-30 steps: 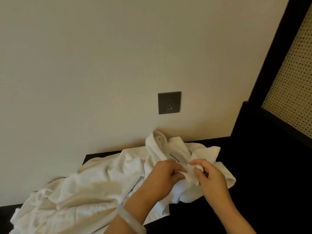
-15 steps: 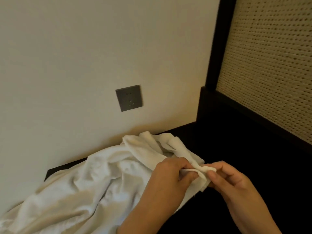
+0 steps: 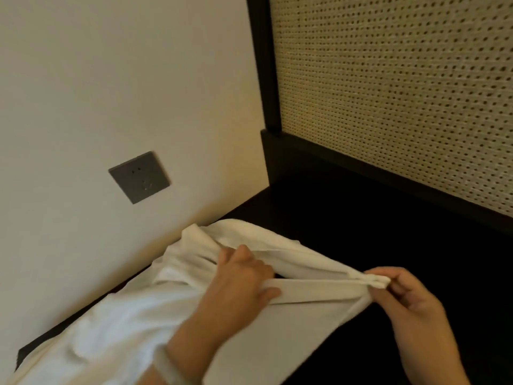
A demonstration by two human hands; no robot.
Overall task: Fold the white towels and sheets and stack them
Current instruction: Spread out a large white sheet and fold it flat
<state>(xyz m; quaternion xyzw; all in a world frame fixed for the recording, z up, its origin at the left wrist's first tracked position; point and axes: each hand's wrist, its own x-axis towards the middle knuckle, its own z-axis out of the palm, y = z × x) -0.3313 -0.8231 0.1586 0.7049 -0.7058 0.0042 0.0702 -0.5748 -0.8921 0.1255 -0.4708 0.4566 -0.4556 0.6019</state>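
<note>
A person's right hand (image 3: 410,307), at the near right, pinches one corner of a white towel (image 3: 305,318) between thumb and fingertips (image 3: 373,272), the other fingers curled loosely behind. The pinched corner is bunched into a small fold and held just above a dark surface (image 3: 388,232).

The towel's edge runs from that corner in a taut, nearly level line leftward to the left hand (image 3: 238,284). The left hand sits near the middle of the view, back of the hand up, with its fingers curled round the same edge and gripping it. A second fold of the towel rises behind the left hand and slopes down to meet the pinched corner.

Below the taut edge the cloth hangs as a smooth flat panel toward the near side. To the left of the left hand the rest of the towel lies rumpled in a loose heap on the dark surface, spreading to the near left corner of the view and touching the wall at its far side. A pale bracelet (image 3: 169,368) circles the left wrist.

Beyond the heap stands a cream wall (image 3: 111,79) with a grey socket plate (image 3: 139,177) set in it, tilted in this view. To the right, a dark wooden frame (image 3: 262,65) borders a woven cane panel (image 3: 402,93) that fills the far right.
</note>
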